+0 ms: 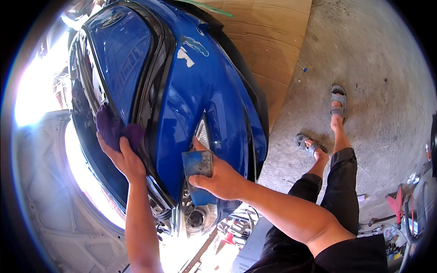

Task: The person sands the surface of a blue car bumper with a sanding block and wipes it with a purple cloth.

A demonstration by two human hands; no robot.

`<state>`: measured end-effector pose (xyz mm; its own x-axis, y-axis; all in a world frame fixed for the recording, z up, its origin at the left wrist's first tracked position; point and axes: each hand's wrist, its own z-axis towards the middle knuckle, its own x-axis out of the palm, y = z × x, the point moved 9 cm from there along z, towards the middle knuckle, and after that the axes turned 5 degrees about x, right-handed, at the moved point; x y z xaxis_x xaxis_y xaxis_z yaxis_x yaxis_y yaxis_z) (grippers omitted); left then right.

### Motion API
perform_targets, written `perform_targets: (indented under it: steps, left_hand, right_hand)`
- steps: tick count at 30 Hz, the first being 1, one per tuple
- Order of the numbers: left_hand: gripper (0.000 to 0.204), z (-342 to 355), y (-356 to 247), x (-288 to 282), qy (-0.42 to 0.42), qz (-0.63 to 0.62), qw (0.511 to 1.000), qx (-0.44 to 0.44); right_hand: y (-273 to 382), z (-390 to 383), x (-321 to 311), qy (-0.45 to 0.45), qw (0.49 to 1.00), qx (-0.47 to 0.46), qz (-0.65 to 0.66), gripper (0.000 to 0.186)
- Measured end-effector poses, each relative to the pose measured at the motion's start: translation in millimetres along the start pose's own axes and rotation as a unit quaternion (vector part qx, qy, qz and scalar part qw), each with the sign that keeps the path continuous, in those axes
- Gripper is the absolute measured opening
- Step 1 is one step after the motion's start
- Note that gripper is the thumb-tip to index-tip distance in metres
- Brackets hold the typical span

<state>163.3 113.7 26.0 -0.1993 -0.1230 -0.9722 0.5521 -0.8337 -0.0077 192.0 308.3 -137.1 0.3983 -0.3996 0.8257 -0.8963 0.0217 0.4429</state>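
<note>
Head view, from my remote seat: a blue car front (191, 95) fills the centre, beside brown cardboard (268, 50). Its headlight (210, 216) is partly hidden behind my right hand (224, 177). Of the 2 hands, my left hand (128, 161) has its fingers around a bunched purple cloth (108, 123), perhaps shielding the paint; the right's fingers grip a flat blue-grey block (199, 163) over the headlight, thumb across its face (likely for steadiness).

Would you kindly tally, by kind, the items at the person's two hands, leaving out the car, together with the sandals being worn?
Purple cloth: 1
Blue-grey block: 1
Grey sandals: 2
Total: 4
</note>
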Motion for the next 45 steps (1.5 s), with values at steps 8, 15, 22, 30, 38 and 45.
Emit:
perform_targets:
  steps: [8, 15, 22, 30, 38, 45]
  left_hand:
    - [0.065, 2, 2, -5, -0.022, 0.004, 1.0, 0.001]
    - [0.064, 1, -5, -3, -0.015, 0.015, 1.0, -0.004]
    - [0.066, 0, 0, -6, -0.031, 0.008, 0.999, 0.023]
    - [0.064, 2, -1, -4, -0.023, 0.011, 0.999, 0.019]
    - [0.066, 3, 1, 0, -0.027, 0.003, 0.999, 0.032]
    - [0.066, 3, -2, -8, -0.041, 0.008, 0.998, 0.053]
  right_hand:
    - [-24, -19, -30, -0.013, 0.935, 0.065, 0.348, 0.027]
    - [-24, -23, -43, -0.03, 0.93, 0.052, 0.362, 0.025]
    - [14, -46, -69, -0.2, 0.974, -0.056, -0.094, 0.035]
    - [36, -67, -73, -0.23, 0.934, -0.167, -0.218, 0.048]
    - [-23, -46, -90, -0.112, 0.977, -0.023, 0.179, 0.048]
    - [-17, -51, -69, -0.051, 0.959, -0.032, 0.278, 0.041]
